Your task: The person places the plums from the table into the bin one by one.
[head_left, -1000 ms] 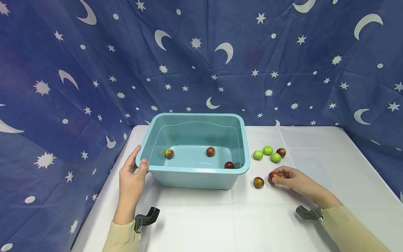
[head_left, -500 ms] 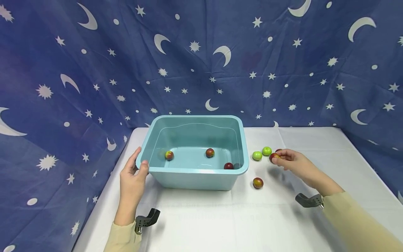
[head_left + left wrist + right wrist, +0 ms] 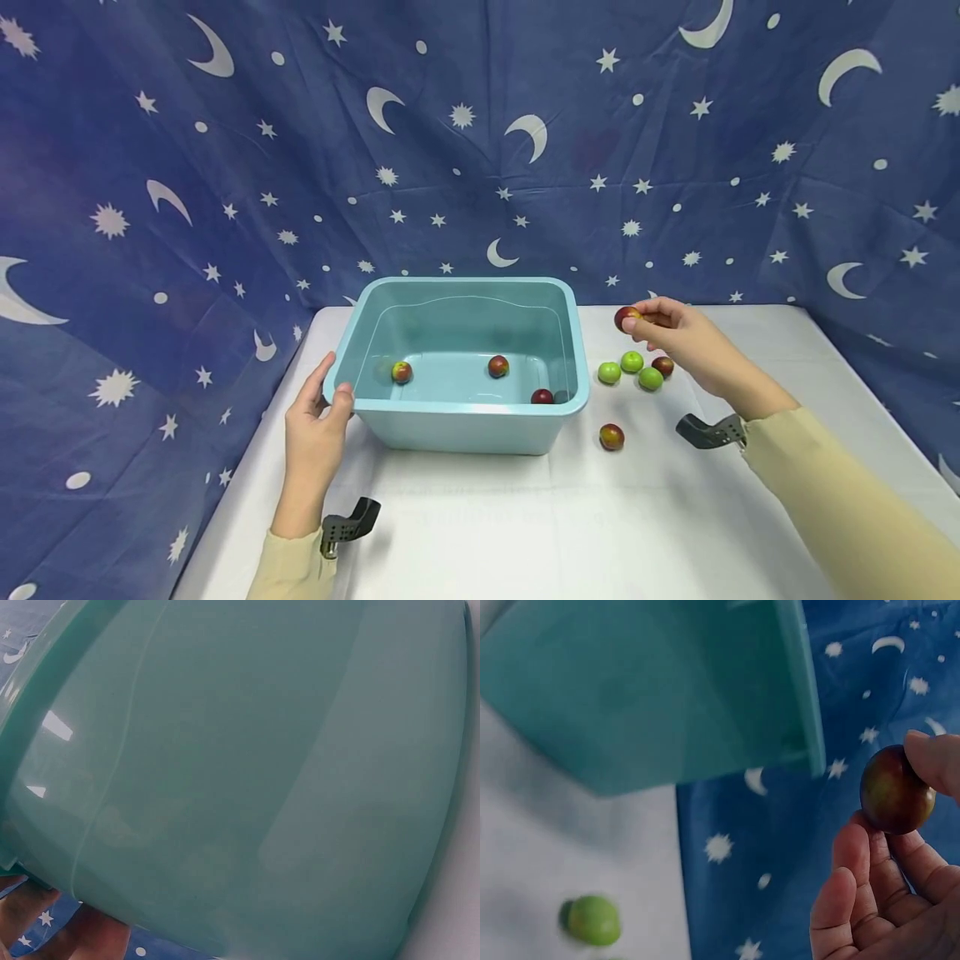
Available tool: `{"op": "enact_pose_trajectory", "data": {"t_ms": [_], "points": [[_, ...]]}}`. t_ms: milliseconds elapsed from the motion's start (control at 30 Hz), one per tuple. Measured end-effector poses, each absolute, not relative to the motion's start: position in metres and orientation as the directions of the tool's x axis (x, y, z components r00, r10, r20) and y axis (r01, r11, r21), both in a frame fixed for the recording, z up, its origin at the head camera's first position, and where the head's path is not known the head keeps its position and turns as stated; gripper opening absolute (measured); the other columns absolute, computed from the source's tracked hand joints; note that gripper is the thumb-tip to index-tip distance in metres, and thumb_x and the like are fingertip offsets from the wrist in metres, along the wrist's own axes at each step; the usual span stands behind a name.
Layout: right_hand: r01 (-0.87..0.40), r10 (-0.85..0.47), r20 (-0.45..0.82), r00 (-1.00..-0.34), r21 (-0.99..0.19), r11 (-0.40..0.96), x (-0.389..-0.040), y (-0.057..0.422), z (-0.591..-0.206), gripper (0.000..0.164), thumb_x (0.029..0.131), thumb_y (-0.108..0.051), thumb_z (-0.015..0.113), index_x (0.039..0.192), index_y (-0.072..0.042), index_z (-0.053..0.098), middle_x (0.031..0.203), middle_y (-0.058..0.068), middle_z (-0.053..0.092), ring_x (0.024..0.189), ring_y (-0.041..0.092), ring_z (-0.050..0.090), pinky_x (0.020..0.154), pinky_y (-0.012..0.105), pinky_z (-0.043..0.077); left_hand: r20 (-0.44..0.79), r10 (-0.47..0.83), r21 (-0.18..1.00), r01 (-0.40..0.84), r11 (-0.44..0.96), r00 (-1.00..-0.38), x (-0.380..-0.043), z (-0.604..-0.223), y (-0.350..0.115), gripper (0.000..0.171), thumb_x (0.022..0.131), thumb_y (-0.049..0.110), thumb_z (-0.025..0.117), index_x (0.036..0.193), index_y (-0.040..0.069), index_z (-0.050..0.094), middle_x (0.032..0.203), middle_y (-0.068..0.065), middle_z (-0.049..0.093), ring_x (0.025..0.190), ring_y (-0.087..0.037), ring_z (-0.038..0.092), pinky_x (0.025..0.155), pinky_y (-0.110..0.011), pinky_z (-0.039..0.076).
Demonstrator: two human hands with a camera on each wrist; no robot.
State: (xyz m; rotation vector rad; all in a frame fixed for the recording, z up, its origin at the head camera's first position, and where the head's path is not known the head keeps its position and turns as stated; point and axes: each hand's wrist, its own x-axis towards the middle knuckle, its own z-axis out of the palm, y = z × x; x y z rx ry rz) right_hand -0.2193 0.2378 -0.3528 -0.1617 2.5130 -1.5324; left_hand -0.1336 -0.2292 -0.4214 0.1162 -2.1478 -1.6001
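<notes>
My right hand [image 3: 678, 337] pinches a dark red plum [image 3: 627, 318] between thumb and fingers, raised over the table right of the light blue plastic tub [image 3: 465, 407]. The right wrist view shows that plum [image 3: 896, 790] close up, its skin red-brown with a greenish patch. At the tub's front left corner, my left hand [image 3: 318, 429] grips the rim, thumb at the front and fingers along the outer side. Inside the tub lie three plums, one red and yellow [image 3: 402, 372], one reddish [image 3: 498, 366] and one dark red [image 3: 542, 397].
Several green fruits [image 3: 651, 378] sit clustered right of the tub, beside a dark red plum [image 3: 663, 366]. Nearer the front lies a red and yellow plum [image 3: 611, 437]. The white-covered table [image 3: 480, 525] ends at a blue star-patterned curtain [image 3: 450, 150].
My right hand has lifted the plum off the table and carried it away from me, past the green fruits, to beside the tub's far right side. The left hand has stayed at the rim.
</notes>
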Motion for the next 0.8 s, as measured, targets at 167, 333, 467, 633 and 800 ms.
{"op": "enact_pose_trajectory", "data": {"t_ms": [167, 333, 467, 633, 800], "points": [[-0.047, -0.219, -0.043, -0.975, -0.919, 0.391, -0.229, 0.214, -0.337, 0.057, 0.088, -0.049, 0.066, 0.127, -0.011, 0.051, 0.117, 0.013, 0.058, 0.103, 0.026, 0.053, 0.082, 0.033, 0.050, 0.309, -0.330, 0.927, 0.205, 0.313, -0.892, -0.133, -0.422, -0.230, 0.048, 0.095, 0.019, 0.059, 0.142, 0.024, 0.051, 0.131, -0.003, 0.057, 0.094, -0.014, 0.059, 0.072, -0.015, 0.051], [-0.088, -0.236, 0.006, -0.972, -0.938, 0.336, -0.238, 0.191, -0.323, 0.055, 0.089, -0.048, 0.065, 0.129, -0.012, 0.052, 0.119, 0.012, 0.058, 0.102, 0.024, 0.053, 0.082, 0.031, 0.050, 0.305, -0.326, 0.928, 0.201, 0.315, -0.895, -0.133, -0.421, -0.231, 0.049, 0.094, 0.017, 0.059, 0.142, 0.025, 0.050, 0.133, -0.004, 0.055, 0.096, -0.013, 0.058, 0.072, -0.015, 0.051], [-0.103, -0.242, 0.028, -0.970, -0.948, 0.300, -0.246, 0.175, -0.313, 0.055, 0.090, -0.048, 0.065, 0.128, -0.011, 0.052, 0.119, 0.008, 0.058, 0.104, 0.027, 0.054, 0.083, 0.032, 0.049, 0.303, -0.324, 0.929, 0.201, 0.311, -0.896, -0.134, -0.422, -0.231, 0.049, 0.095, 0.016, 0.059, 0.142, 0.025, 0.050, 0.135, -0.001, 0.054, 0.097, -0.013, 0.058, 0.073, -0.016, 0.051], [-0.100, -0.261, 0.039, -0.965, -0.969, 0.226, -0.253, 0.155, -0.303, 0.051, 0.090, -0.044, 0.066, 0.126, -0.010, 0.053, 0.119, 0.008, 0.058, 0.108, 0.034, 0.052, 0.087, 0.038, 0.048, 0.310, -0.316, 0.928, 0.213, 0.306, -0.897, -0.135, -0.422, -0.229, 0.050, 0.095, 0.015, 0.058, 0.143, 0.023, 0.050, 0.135, -0.002, 0.054, 0.094, -0.013, 0.058, 0.073, -0.017, 0.052], [-0.104, -0.302, 0.043, -0.952, -0.977, 0.188, -0.259, 0.134, -0.300, 0.049, 0.090, -0.042, 0.067, 0.124, -0.010, 0.055, 0.119, 0.008, 0.060, 0.107, 0.032, 0.054, 0.086, 0.038, 0.047, 0.327, -0.316, 0.921, 0.225, 0.319, -0.891, -0.134, -0.421, -0.228, 0.048, 0.095, 0.018, 0.059, 0.142, 0.023, 0.051, 0.134, -0.002, 0.055, 0.096, -0.014, 0.058, 0.073, -0.016, 0.052]]}}
